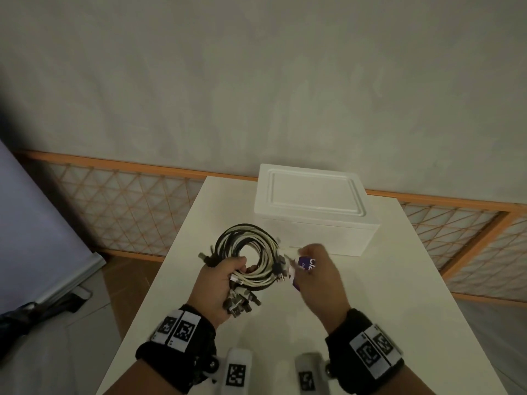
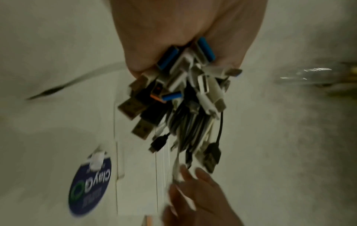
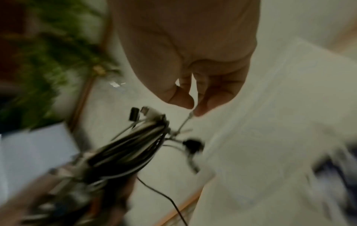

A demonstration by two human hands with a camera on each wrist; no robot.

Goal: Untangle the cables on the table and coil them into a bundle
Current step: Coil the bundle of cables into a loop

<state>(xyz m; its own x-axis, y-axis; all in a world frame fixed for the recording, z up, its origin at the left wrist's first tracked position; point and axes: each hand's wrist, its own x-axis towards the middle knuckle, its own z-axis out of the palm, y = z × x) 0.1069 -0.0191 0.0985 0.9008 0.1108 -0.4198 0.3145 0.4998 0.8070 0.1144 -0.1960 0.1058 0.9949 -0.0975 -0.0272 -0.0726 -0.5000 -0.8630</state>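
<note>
A coil of black and white cables [image 1: 248, 243] is held above the white table [image 1: 399, 280]. My left hand [image 1: 225, 280] grips its near side, and several plug ends [image 1: 239, 303] stick out below the fist. In the left wrist view the left hand [image 2: 173, 30] is closed round the USB plugs [image 2: 173, 91]. To the right of the coil, my right hand [image 1: 319, 275] pinches a thin white cable [image 3: 188, 119] between thumb and forefinger [image 3: 193, 109]; the strand runs to the coil [image 3: 131, 149]. A round purple tag [image 1: 306, 263] [image 2: 90, 188] hangs by that hand [image 2: 197, 195].
A closed white foam box [image 1: 313, 195] stands at the back of the table, just behind the coil. An orange lattice fence [image 1: 128, 201] runs behind the table. The floor drops away on the left, with a pale panel [image 1: 34, 223] leaning there.
</note>
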